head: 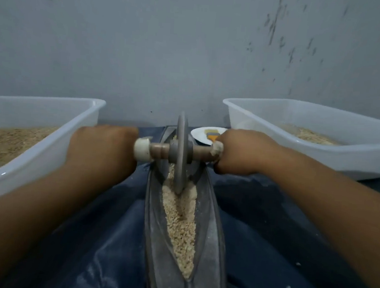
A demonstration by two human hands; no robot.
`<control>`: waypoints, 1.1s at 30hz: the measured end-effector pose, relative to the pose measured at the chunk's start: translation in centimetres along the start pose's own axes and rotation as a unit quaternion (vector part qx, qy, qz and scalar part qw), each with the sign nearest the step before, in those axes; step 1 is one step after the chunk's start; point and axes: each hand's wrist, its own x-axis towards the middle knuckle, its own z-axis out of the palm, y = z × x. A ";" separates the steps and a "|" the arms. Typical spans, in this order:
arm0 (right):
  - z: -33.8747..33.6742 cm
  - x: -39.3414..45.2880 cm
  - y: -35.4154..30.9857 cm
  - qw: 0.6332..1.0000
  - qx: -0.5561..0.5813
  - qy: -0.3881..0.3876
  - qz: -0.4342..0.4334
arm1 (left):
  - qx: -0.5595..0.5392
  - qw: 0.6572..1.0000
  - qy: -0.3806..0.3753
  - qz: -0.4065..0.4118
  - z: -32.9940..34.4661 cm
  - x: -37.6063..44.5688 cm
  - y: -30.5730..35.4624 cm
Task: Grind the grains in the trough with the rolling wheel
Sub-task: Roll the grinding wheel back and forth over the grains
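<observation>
Two white tubs flank the work, the left tub (39, 133) and right tub (320, 135) each holding pale grain within easy reach. Between them the long trough (209, 235) lies lengthwise, grains (181, 228) heaped along its groove. The wheel (181, 152) stands upright in that groove, left hand (101, 146) and right hand (242, 154) fingers clenched round its axle ends, likely for even pressure.

Grey wheel (180, 152), grey trough (209, 235), beige grains (182, 228), dark blue cloth (268, 228), translucent white tubs (321, 121), white plate (202, 134), orange-handled brush (212, 135).
</observation>
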 end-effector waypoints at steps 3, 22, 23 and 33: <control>-1.1 2.0 -0.3 0.998 -0.003 -0.055 0.017 | -0.027 0.997 -0.061 -0.042 -0.2 1.7 0.7; 0.2 0.2 0.2 0.999 -0.045 0.007 0.015 | -0.008 1.000 0.018 0.019 -0.3 -0.9 0.4; 0.4 0.0 0.3 0.999 -0.043 0.007 0.016 | -0.003 0.999 0.039 0.029 -0.3 -1.2 0.3; -2.4 2.2 -1.5 0.996 -0.064 -0.057 0.008 | -0.060 0.990 -0.101 -0.073 0.3 0.2 0.2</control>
